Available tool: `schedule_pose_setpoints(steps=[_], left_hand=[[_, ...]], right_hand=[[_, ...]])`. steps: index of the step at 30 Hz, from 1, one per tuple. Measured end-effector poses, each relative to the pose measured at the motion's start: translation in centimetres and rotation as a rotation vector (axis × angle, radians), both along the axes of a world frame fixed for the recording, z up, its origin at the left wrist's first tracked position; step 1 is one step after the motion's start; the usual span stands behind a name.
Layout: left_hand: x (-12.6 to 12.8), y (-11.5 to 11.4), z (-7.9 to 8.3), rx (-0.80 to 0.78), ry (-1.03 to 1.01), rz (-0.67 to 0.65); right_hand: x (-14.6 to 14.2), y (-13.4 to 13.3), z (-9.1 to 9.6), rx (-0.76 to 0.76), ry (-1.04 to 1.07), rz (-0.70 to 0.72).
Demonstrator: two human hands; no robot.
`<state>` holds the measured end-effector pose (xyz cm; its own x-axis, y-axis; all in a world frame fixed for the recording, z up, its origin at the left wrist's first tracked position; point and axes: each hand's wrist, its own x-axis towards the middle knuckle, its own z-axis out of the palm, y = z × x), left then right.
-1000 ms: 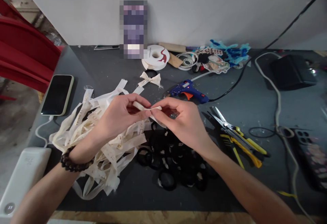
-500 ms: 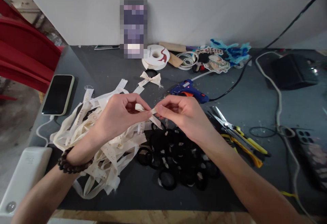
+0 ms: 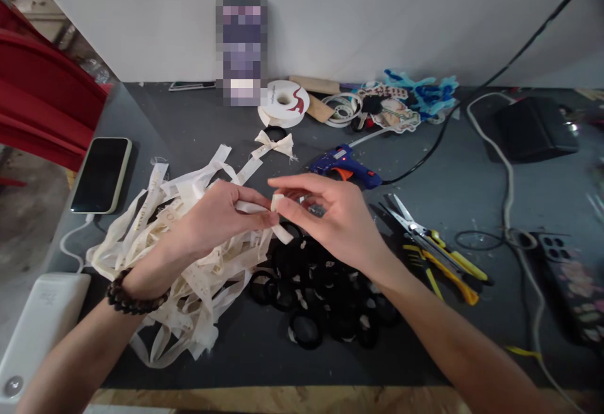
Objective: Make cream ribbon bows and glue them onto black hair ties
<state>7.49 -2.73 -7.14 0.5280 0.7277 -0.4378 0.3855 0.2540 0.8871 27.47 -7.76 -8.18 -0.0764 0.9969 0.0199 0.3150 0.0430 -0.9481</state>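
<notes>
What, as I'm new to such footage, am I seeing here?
No machine: a person works bare-handed, filmed by a camera worn on the head, looking forward and down. The left hand pinches a cream ribbon strip; the right hand meets it, though its grip is unclear. On the dark table, loose ribbons lie beneath the left hand, and black rings beneath the right. Farther back are a spool, a cream bow and a blue glue gun; scissors lie at right.

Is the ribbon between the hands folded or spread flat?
Folded: the pale ribbon bends where the left hand pinches it, one end slanting down, another part up by the right hand.
</notes>
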Motion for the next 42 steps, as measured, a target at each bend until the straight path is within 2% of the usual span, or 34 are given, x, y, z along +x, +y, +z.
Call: schedule_pose_setpoints(steps=[2,8,14,16,18,21,23,25,26,29,33,37,42], left_hand=[[0.1,-0.2,0.1,0.027,0.065,-0.048],[0.2,-0.5,0.2,0.16,0.162,-0.06],[0.3,-0.5,0.6,0.207,0.151,-0.171],[0.4,-0.6,0.4,0.227,0.142,-0.099],[0.6,-0.7,-0.1,0.206,0.075,0.039],[0.7,-0.7,-0.7,0.057,-0.129,0.244],[0.4,-0.3,-0.6,-0.07,-0.22,0.295],[-0.2,0.2,-0.1,-0.172,-0.232,0.227],[-0.5,0.5,0.3,-0.207,-0.219,0.133],[-1.3,1.0,0.9,-0.157,-0.177,-0.012],[-1.0,0.6,0.2,-0.012,-0.131,0.029],[-0.2,-0.1,-0.5,0.041,-0.078,0.121],[0.2,-0.7,0.5,0.067,-0.038,0.116]], right_hand=[[-0.1,-0.1,-0.1,0.008,-0.045,0.005],[-0.2,-0.2,-0.2,-0.05,-0.034,-0.043],[-0.2,0.0,-1.5,-0.256,0.155,-0.02],[-0.2,0.2,-1.6,-0.237,0.192,-0.06],[0.1,0.3,-1.4,-0.196,0.197,-0.083],[0.6,0.4,-0.7,-0.186,0.103,-0.042],[0.8,0.5,-0.3,-0.148,0.023,-0.042],[0.8,0.5,-0.2,-0.088,-0.031,-0.036],[0.8,0.5,-0.1,-0.063,-0.052,-0.03],[0.6,0.4,0.1,-0.053,-0.113,0.008],[0.2,0.1,0.3,-0.072,-0.142,0.009],[0.5,0.1,0.4,-0.083,-0.136,0.032],[1.7,0.4,0.6,-0.224,0.004,0.086]])
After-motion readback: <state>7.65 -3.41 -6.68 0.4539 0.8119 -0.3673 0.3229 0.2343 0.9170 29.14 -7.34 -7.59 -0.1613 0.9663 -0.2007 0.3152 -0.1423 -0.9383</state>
